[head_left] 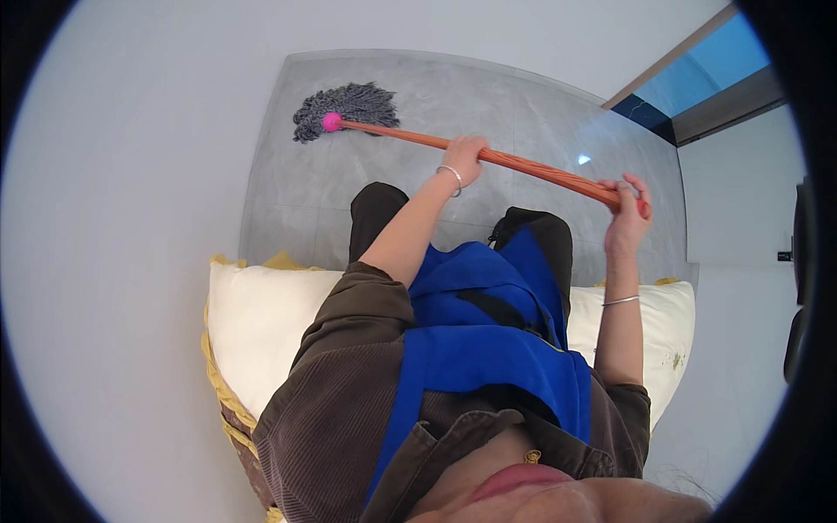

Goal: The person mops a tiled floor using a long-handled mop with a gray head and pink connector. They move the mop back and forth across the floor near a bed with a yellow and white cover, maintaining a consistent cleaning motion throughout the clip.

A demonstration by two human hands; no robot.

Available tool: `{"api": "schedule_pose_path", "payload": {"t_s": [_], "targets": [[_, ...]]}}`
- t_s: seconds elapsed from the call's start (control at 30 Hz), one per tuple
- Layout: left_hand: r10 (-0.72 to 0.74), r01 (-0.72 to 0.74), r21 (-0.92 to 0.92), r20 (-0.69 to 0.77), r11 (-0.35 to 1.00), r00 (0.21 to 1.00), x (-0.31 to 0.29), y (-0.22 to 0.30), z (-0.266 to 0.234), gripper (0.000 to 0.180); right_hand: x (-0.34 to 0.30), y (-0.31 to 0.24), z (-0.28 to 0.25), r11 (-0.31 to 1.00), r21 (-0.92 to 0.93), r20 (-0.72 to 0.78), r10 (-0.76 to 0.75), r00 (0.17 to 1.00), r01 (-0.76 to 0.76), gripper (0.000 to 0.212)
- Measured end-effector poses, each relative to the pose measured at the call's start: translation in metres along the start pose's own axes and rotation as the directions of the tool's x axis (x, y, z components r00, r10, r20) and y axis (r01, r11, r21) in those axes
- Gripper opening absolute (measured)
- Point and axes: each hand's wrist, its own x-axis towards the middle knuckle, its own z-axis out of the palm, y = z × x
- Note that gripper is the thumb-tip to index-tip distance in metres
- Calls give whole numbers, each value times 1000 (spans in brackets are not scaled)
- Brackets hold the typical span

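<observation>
On the grey floor [540, 113] ahead of the person, a grey string mop head [349, 106] rests flat, joined by a pink collar [331, 122] to a long orange mop handle [523, 166] that slants up to the right. The left hand [465, 157] grips the handle near its middle, fingers curled tight around it. The right hand [628, 205] holds the upper end, fingers wrapped around the handle. Each wrist carries a silver bangle. Behind the legs lies a cream cushion [261, 322] with yellow trim.
</observation>
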Motion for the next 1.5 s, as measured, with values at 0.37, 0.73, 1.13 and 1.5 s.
{"api": "schedule_pose_path", "payload": {"t_s": [0.37,0.73,1.13,1.5], "targets": [[-28,39,87,-117,995,993,-60,-104,-107,15,-66,38,130,855,491,296,15,955,-165,34],[-94,50,328,120,944,988,-93,-109,-128,21,-122,15,98,928,343,465,-33,885,-145,15],[-144,-130,551,426,825,893,-82,-11,-87,13,-134,-18,19,893,448,226,-70,972,-40,24],[10,-354,396,654,847,757,-35,92,-34,12,-125,-84,-51,917,358,88,-221,971,176,31]]}}
